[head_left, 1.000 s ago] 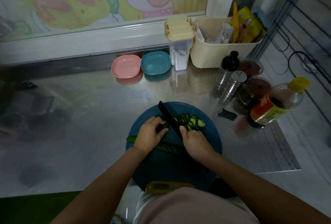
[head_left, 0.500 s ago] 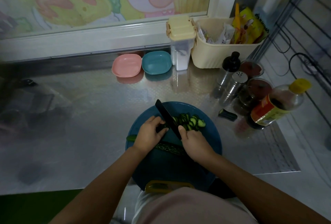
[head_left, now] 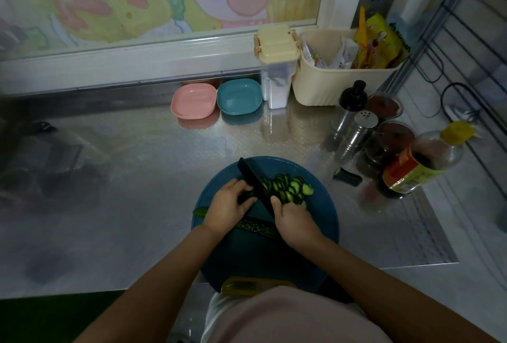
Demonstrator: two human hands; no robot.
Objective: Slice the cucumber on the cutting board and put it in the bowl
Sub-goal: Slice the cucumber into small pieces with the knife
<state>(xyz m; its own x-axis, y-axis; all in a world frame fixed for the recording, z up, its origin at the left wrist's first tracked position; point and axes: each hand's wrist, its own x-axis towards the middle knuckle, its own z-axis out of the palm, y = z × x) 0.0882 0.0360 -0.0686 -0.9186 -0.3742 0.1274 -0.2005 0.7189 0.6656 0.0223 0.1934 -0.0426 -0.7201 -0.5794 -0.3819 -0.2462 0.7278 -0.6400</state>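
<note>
On the round blue cutting board (head_left: 318, 222), the left hand (head_left: 227, 208) curls over the dark cucumber piece (head_left: 246, 198) at the board's middle, pinning it, I judge, so it cannot roll under the cut. The right hand (head_left: 295, 222) is wrapped round the handle of the black knife (head_left: 253, 181). The blade is angled across the board's far half, close against the left knuckles, which probably guide thin cuts. The slices (head_left: 288, 187) are heaped on the board's far right, too overlapped to count. Otherwise: one knife, one long cucumber strip (head_left: 258, 227) on the board's near side, one stub (head_left: 347, 177) off its right edge, and two bowls beyond it — a pink bowl (head_left: 193, 101) and a teal bowl (head_left: 239, 97).
</note>
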